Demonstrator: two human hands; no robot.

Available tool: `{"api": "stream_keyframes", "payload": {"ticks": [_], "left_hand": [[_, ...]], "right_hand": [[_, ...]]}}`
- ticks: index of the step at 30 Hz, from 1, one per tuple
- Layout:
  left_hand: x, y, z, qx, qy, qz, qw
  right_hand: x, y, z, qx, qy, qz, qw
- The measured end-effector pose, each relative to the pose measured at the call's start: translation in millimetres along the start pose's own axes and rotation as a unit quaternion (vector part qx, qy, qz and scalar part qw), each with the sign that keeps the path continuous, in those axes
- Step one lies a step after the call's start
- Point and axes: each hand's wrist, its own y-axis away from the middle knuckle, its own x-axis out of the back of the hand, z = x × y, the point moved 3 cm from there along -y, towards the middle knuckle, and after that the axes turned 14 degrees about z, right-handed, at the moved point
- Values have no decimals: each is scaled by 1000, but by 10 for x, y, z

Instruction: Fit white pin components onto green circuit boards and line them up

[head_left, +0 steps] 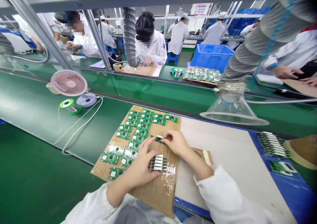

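Note:
My right hand pinches one small green circuit board, seen nearly edge-on, above the cardboard sheet. My left hand curves around a row of circuit boards standing on edge, their white parts facing up. Its thumb lies at the near end of the row, and its fingertips reach toward the board in my right hand. Several more green circuit boards lie flat in columns on the left and far parts of the cardboard.
A pale mat lies right of the cardboard. Another row of boards sits at far right. A fume hood hangs low ahead. A pink fan, solder spool and white cable occupy the left. Co-workers sit across the bench.

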Motion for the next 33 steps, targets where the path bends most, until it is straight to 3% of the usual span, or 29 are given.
{"api": "stream_keyframes", "payload": {"ticks": [5, 8, 10, 16, 21, 27, 33], "left_hand": [[-35, 40, -48, 8, 15, 23, 1000], [-76, 47, -89, 22, 28, 2, 999], [-92, 37, -95, 17, 20, -23, 999], [-50, 4, -76, 29, 20, -34, 999], [-19, 36, -66, 20, 24, -62, 998], [-14, 18, -45, 12, 12, -69, 997], [-24, 43, -4, 6, -13, -34, 999]], "right_hand": [[164, 314, -111, 74, -45, -91, 992], [225, 295, -88, 93, -51, -110, 988], [225, 170, -33, 83, -33, -81, 993], [0, -361, 36, 35, 76, 102, 991], [-156, -552, 58, 11, 119, 129, 984], [-107, -489, 169, -36, 71, 92, 993], [-25, -48, 97, -3, -3, -7, 1000]]}}
